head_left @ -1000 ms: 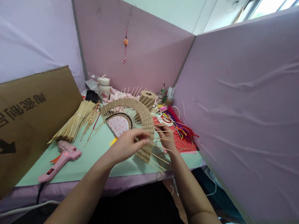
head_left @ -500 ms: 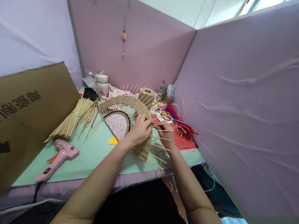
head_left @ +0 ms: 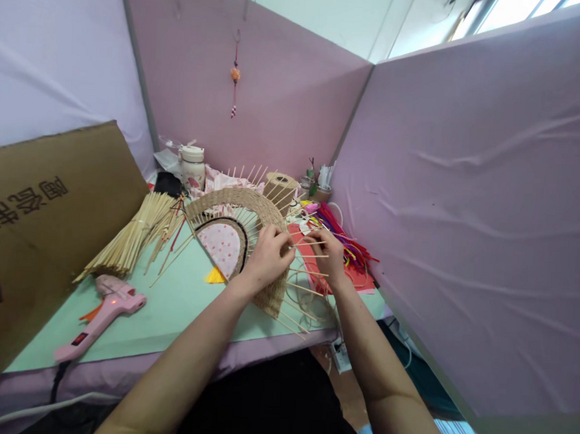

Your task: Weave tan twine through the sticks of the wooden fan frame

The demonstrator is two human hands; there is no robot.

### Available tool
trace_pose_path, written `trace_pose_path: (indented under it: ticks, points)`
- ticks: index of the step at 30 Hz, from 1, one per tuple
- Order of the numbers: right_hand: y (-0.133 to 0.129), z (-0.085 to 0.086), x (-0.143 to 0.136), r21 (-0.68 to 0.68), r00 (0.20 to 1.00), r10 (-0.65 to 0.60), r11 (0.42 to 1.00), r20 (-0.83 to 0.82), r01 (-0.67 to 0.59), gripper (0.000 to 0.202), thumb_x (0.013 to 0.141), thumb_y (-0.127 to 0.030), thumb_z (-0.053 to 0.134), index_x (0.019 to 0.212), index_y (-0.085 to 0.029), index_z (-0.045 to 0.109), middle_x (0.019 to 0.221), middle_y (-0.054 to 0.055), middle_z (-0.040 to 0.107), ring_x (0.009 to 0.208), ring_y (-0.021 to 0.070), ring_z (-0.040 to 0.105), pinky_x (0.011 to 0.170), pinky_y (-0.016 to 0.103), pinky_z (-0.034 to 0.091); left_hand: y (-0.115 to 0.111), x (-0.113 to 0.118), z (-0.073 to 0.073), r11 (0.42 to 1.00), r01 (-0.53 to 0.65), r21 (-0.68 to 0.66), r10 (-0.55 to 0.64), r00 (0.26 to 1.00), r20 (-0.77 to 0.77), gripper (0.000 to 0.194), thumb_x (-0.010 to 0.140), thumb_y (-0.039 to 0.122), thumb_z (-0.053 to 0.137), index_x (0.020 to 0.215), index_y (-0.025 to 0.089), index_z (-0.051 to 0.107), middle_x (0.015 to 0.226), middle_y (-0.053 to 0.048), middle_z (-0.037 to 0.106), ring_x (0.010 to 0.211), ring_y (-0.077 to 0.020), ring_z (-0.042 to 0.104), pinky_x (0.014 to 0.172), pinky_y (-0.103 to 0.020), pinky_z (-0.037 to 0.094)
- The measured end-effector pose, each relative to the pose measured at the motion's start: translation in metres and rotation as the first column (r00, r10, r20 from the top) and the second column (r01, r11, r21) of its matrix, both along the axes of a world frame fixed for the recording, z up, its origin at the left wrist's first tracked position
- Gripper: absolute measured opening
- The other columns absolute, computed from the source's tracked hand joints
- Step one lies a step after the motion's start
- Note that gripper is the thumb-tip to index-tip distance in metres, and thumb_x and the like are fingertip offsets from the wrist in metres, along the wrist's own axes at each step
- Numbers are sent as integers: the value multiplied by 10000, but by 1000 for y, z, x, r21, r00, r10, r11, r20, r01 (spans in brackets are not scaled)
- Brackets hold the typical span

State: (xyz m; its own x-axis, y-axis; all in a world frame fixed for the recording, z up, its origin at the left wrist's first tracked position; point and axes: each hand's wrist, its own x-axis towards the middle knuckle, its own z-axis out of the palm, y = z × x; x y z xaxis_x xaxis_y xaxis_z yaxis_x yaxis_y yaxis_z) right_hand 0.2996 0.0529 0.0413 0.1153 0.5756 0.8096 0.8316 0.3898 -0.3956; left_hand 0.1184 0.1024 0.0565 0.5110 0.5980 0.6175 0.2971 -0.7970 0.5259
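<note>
A half-round woven fan (head_left: 240,198) with thin sticks fanning out past its rim lies over the table. Its inner part is a pink dotted half-circle (head_left: 223,247) edged in black, with a yellow tassel (head_left: 215,276) below. My left hand (head_left: 271,255) is closed on the right part of the woven band, thumb and fingers at its outer edge. Just right of it, among the stick ends, my right hand (head_left: 329,255) has its fingertips pinched together; what they hold is too small to make out. Thin tan cord (head_left: 309,302) lies in loops beneath the sticks.
A pink glue gun (head_left: 102,317) with a lit light lies front left, by a bundle of sticks (head_left: 128,238) and a cardboard box (head_left: 51,230). Behind stand a bottle (head_left: 192,166) and a cord roll (head_left: 280,187). Coloured strips (head_left: 350,230) lie on red sheets at right.
My right hand has drawn slightly away from my left hand and the woven edge. My left hand stays on the band. The whole view has shifted a little.
</note>
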Motion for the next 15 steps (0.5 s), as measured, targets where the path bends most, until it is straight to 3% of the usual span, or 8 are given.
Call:
trace_pose_path:
  ticks: [10,13,15]
  points:
    - [-30,54,17,54,961,-93,995,259,82,127,946,-277,544,891,-219,643,826,55,653,782,179,614,731,306,491,0,0,-4,999,12,38,-13,999,32,69,845,188,578,816,172,638,893,-55,520,923,-204,496,868,-348,443]
    - [-23,58,19,58,974,-98,994,207,88,138,936,-289,556,854,-213,636,809,44,643,772,173,597,737,305,478,0,-1,-3,999,14,35,-16,999,32,66,844,192,580,820,172,638,897,-56,524,920,-203,499,863,-351,444]
    - [-12,53,20,21,991,-87,996,97,85,147,924,-298,561,832,-206,630,797,35,641,759,169,585,732,304,466,0,-2,-3,999,12,35,-13,999,35,67,844,198,581,813,174,635,898,-56,525,915,-202,500,861,-353,446]
